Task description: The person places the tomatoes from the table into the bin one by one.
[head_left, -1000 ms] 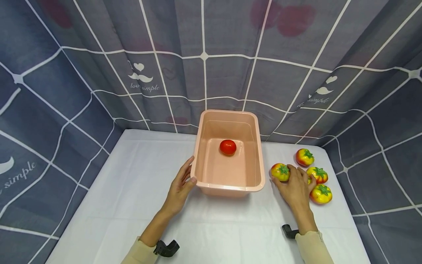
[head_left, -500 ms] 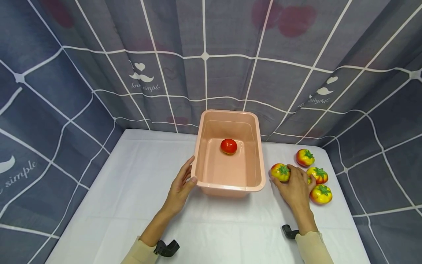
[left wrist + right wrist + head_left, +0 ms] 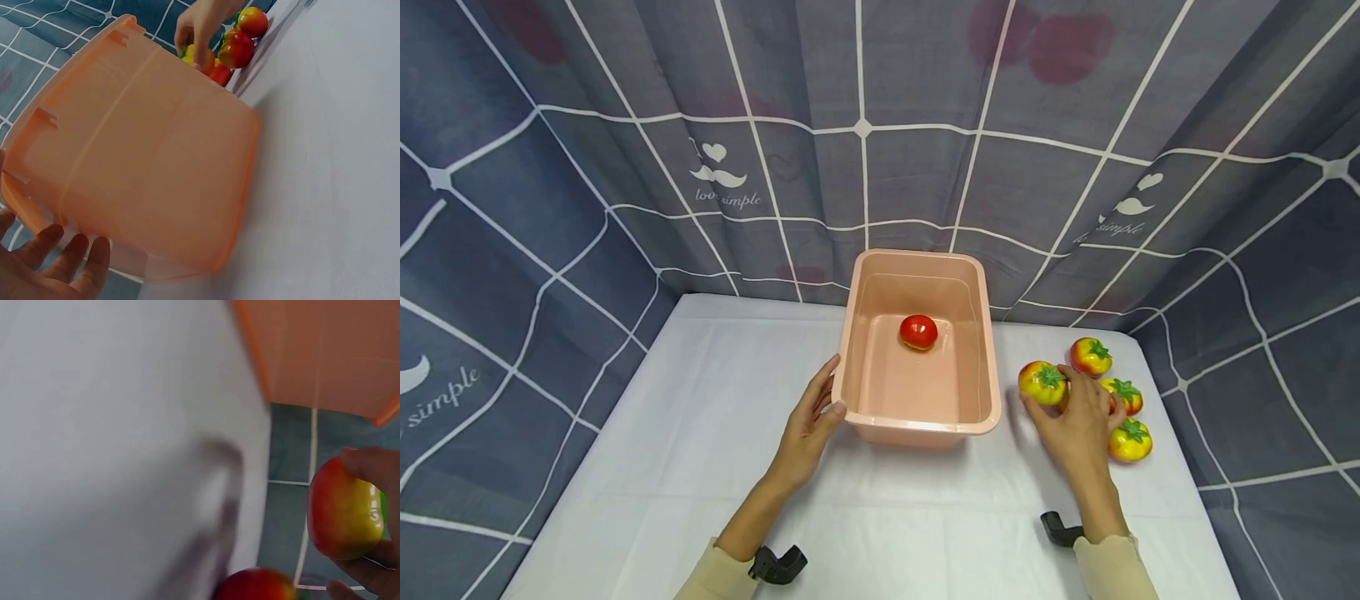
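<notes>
- over to the right, the person's right grip (image 3: 1078, 421) has thumb and fingers clasped around a glossy red-and-yellow, tomato-shaped fruit with a green leafy top (image 3: 1042, 382), held above the counter, near the bin's right side.
- the left grip (image 3: 808, 423) has its fingers relaxed, touching the near left corner of a peach-pink, rectangular plastic bin (image 3: 913, 392).
- inside that bin sits a smooth, shiny red, rounded fruit (image 3: 918, 332); the right wall stands between it and the clasped one.
- three similar fruits crowd beyond the right grip: a far one (image 3: 1091, 356), a middle one (image 3: 1126, 395) partly hidden by fingers, and a near one (image 3: 1130, 440).
- all this is on a counter under white cloth (image 3: 700, 467).
- a grey fabric curtain with white grid lines (image 3: 805, 175) closes in the back and sides, just behind the bin.
</notes>
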A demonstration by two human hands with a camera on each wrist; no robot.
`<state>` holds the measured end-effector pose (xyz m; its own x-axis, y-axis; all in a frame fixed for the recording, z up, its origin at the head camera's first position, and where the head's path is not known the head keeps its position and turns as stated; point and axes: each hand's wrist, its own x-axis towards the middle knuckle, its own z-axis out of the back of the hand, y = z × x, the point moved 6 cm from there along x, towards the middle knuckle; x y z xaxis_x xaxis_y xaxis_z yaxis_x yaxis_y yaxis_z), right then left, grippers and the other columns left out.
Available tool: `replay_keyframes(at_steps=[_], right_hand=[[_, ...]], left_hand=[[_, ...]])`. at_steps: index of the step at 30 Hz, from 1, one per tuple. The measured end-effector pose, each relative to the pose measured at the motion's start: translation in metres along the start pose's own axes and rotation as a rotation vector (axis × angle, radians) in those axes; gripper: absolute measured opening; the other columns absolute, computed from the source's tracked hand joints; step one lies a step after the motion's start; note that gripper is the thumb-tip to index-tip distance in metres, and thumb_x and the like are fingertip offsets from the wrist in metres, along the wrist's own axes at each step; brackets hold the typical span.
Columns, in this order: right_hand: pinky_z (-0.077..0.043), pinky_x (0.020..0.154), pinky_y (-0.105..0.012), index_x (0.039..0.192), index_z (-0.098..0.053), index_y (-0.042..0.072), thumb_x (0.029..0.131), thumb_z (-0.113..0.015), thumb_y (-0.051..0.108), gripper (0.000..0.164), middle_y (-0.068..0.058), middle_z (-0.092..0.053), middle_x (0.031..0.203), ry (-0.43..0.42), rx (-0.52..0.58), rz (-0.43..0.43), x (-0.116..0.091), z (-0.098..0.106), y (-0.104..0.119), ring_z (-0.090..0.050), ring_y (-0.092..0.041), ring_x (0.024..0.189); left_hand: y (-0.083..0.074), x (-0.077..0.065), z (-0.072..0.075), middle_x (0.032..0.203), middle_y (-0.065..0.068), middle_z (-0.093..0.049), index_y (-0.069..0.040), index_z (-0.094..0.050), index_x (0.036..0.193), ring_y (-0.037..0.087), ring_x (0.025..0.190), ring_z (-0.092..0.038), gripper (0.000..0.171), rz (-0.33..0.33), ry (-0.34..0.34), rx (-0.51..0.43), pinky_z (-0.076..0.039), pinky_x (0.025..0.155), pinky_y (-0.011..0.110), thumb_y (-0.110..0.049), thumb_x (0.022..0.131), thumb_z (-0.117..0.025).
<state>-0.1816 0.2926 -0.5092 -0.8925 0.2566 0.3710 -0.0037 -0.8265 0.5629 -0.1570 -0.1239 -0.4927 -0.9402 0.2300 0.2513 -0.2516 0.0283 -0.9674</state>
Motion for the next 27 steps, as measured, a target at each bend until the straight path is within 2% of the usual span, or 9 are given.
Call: replay_keyframes(at_steps=[11, 13, 16, 20, 23, 27], right_hand=[[-0.016, 0.117, -0.070, 0.145, -0.063, 0.007, 0.080, -0.090, 0.037, 0.076, -0.026, -0.067, 0.133, -0.205, 0.125, 0.111, 0.001, 0.035, 0.030, -0.051, -0.048, 0.123], [-0.025, 0.112, -0.062, 0.146, -0.063, 0.008, 0.079, -0.091, 0.033, 0.077, -0.025, -0.066, 0.131, -0.222, 0.156, 0.124, 0.000, 0.041, 0.034, -0.052, -0.045, 0.120], [-0.033, 0.108, -0.040, 0.149, -0.061, 0.008, 0.079, -0.092, 0.025, 0.079, -0.025, -0.064, 0.134, -0.224, 0.203, 0.136, -0.001, 0.047, 0.040, -0.055, -0.039, 0.119], [-0.035, 0.103, -0.013, 0.153, -0.058, 0.008, 0.079, -0.093, 0.017, 0.082, -0.025, -0.059, 0.143, -0.215, 0.249, 0.138, -0.001, 0.052, 0.048, -0.055, -0.023, 0.119], [-0.035, 0.102, -0.007, 0.153, -0.058, 0.009, 0.079, -0.093, 0.014, 0.083, -0.024, -0.059, 0.143, -0.221, 0.269, 0.141, 0.000, 0.055, 0.052, -0.052, -0.009, 0.117], [-0.036, 0.099, -0.008, 0.153, -0.058, 0.012, 0.077, -0.094, 0.013, 0.084, -0.022, -0.060, 0.139, -0.234, 0.280, 0.142, 0.001, 0.058, 0.056, -0.047, 0.001, 0.114]], left_hand=[[0.001, 0.000, 0.001, 0.167, 0.018, -0.043, -0.026, -0.026, 0.173, 0.008, 0.148, -0.052, 0.068, -0.001, -0.007, 0.010, -0.051, 0.115, 0.023, -0.006, 0.113, -0.051], [0.002, -0.001, 0.000, 0.167, 0.018, -0.043, -0.025, -0.026, 0.173, 0.008, 0.147, -0.052, 0.068, -0.003, -0.006, 0.015, -0.050, 0.114, 0.022, -0.006, 0.113, -0.050], [0.003, -0.002, 0.000, 0.166, 0.018, -0.043, -0.024, -0.026, 0.173, 0.008, 0.147, -0.052, 0.067, -0.008, -0.002, 0.021, -0.050, 0.114, 0.020, -0.006, 0.113, -0.050], [0.003, -0.002, 0.001, 0.166, 0.018, -0.044, -0.025, -0.025, 0.173, 0.010, 0.147, -0.053, 0.067, -0.012, -0.002, 0.022, -0.050, 0.114, 0.022, -0.005, 0.113, -0.049], [0.003, -0.001, 0.000, 0.167, 0.017, -0.044, -0.025, -0.025, 0.173, 0.010, 0.148, -0.052, 0.067, -0.013, -0.003, 0.022, -0.051, 0.115, 0.023, -0.005, 0.113, -0.050], [0.002, 0.000, 0.000, 0.167, 0.018, -0.043, -0.023, -0.025, 0.173, 0.009, 0.148, -0.052, 0.067, -0.022, -0.002, 0.019, -0.050, 0.115, 0.023, -0.005, 0.113, -0.049]])
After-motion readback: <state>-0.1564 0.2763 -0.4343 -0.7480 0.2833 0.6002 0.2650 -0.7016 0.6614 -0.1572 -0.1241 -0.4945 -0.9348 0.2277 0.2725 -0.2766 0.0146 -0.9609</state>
